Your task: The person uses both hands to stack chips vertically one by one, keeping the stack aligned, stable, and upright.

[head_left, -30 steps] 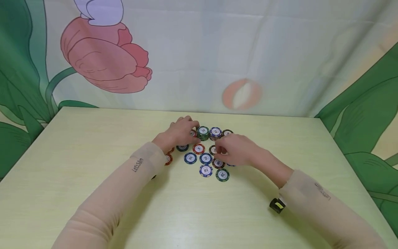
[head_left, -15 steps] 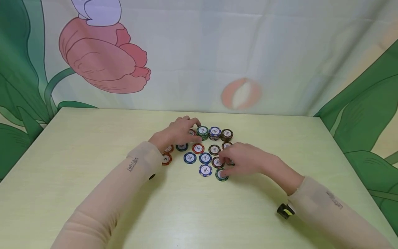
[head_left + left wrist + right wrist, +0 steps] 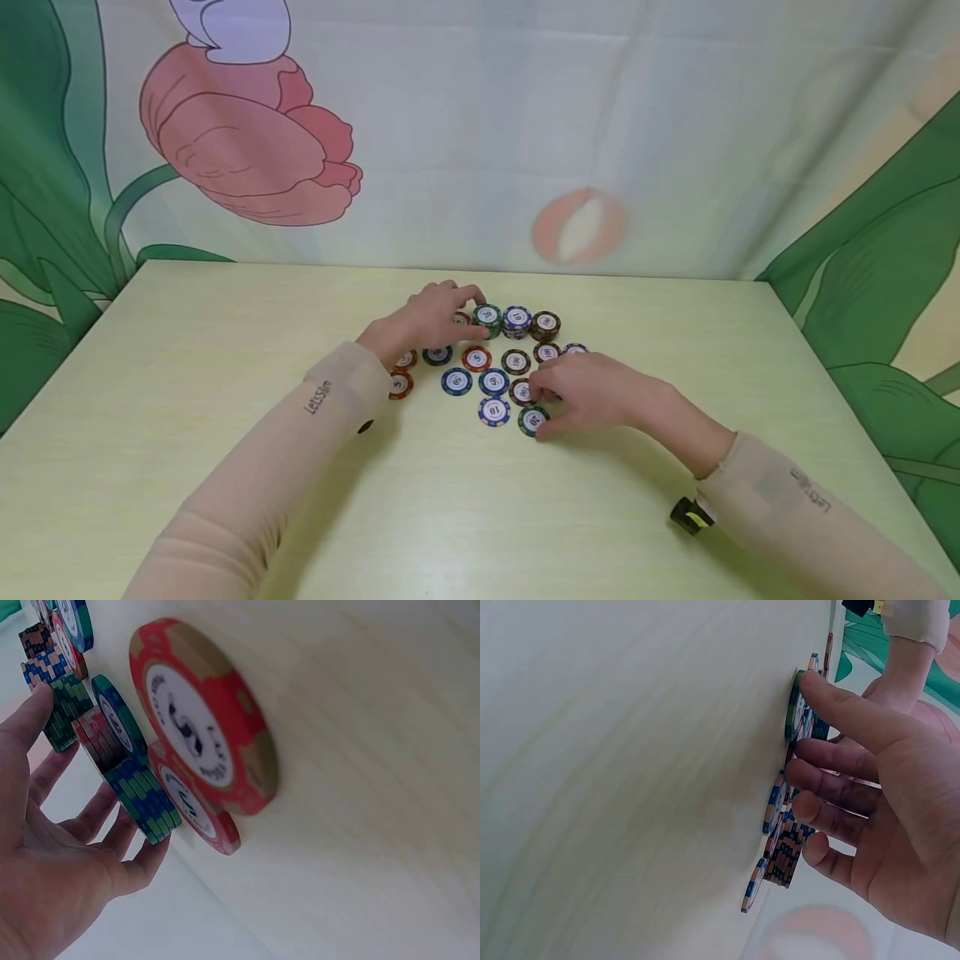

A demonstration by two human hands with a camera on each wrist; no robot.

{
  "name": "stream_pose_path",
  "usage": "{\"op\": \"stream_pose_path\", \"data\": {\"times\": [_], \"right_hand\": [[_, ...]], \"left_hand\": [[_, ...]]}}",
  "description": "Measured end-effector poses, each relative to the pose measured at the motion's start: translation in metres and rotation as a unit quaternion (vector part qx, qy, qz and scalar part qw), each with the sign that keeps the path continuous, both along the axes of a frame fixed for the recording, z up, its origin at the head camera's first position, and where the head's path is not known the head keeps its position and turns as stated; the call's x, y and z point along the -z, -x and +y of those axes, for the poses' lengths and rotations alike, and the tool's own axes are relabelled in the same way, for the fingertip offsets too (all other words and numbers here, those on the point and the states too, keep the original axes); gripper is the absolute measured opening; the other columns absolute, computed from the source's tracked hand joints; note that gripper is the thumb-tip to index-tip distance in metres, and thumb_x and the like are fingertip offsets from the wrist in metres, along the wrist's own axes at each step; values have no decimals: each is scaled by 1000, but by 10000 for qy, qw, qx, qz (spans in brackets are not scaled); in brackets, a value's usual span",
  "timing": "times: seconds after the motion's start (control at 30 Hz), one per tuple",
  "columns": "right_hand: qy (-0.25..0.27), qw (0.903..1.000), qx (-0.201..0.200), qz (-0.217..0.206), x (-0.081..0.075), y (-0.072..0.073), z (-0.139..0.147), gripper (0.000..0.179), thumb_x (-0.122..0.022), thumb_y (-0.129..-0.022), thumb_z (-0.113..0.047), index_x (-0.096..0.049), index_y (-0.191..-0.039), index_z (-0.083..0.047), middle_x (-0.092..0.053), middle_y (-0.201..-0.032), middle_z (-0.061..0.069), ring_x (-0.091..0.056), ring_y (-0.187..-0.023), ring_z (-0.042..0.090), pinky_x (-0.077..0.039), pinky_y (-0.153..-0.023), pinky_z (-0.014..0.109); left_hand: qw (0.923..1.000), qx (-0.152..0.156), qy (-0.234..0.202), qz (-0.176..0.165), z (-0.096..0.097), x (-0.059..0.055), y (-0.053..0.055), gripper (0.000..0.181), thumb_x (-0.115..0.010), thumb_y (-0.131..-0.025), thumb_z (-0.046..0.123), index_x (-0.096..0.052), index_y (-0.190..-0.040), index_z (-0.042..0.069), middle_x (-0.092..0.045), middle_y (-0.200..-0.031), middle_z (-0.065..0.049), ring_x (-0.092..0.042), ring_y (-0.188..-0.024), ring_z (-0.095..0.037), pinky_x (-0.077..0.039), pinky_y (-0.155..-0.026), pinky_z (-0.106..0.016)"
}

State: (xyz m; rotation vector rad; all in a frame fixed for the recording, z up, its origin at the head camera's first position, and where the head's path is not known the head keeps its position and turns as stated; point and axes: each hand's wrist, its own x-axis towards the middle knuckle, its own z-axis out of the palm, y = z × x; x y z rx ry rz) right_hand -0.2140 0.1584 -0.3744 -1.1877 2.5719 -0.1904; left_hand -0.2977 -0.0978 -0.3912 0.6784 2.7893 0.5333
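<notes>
In the head view my left hand holds a stack of green poker chips, thumb on its near side and index finger on its far side. Its other fingers spread behind a red stack and a blue-green stack in the left wrist view. My right hand bends over the loose chips. Its thumb and index finger pinch opposite edges of a green poker chip, which lies flat. The right palm hides part of the chips beneath it.
A blue stack and a black stack stand beside the green one. Several loose chips lie in front, among them a red chip and a blue-white chip. A printed curtain hangs behind the table.
My right hand has come away from the black stack toward me and to the green chip, its thumb sliding to the chip's near edge. The left hand has stayed at the green stack.
</notes>
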Motion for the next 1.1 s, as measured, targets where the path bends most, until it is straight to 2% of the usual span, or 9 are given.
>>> {"op": "stream_pose_path", "data": {"times": [0.33,0.73,0.93,1.1], "right_hand": [[-33,10000,-23,90,2,-4,0,40,-84,-85,-43,-71,-108,-13,-59,-87,-7,-53,-79,13,-47,-74,32],[64,9990,-374,219,1,-5,1,25,-86,-84,-33,-70,-96,-18,-63,-91,-9,-58,-83,9,-52,-78,34],[6,9997,-239,75,0,-7,-1,33,-85,-85,-37,-67,-102,-16,-62,-92,-8,-56,-83,10,-51,-80,33],[29,9996,-288,74,1,-8,-4,33,-85,-85,-31,-68,-105,-12,-62,-93,-6,-57,-85,11,-51,-81,34]], "left_hand": [[10000,-55,38,-25,1,-1,-1,58,-71,-96,46,-56,-142,14,-54,-137,-15,-50,-122,-34,-41,-103,-54],[9995,-109,285,75,3,-1,-1,56,-72,-96,41,-59,-143,11,-50,-143,-17,-46,-127,-37,-37,-106,-58],[9990,-95,417,153,3,0,-1,56,-72,-96,41,-59,-142,12,-50,-143,-16,-45,-127,-36,-36,-105,-59],[9983,-35,543,218,2,2,-1,56,-72,-96,42,-58,-143,13,-49,-142,-15,-44,-127,-36,-37,-105,-59]]}}
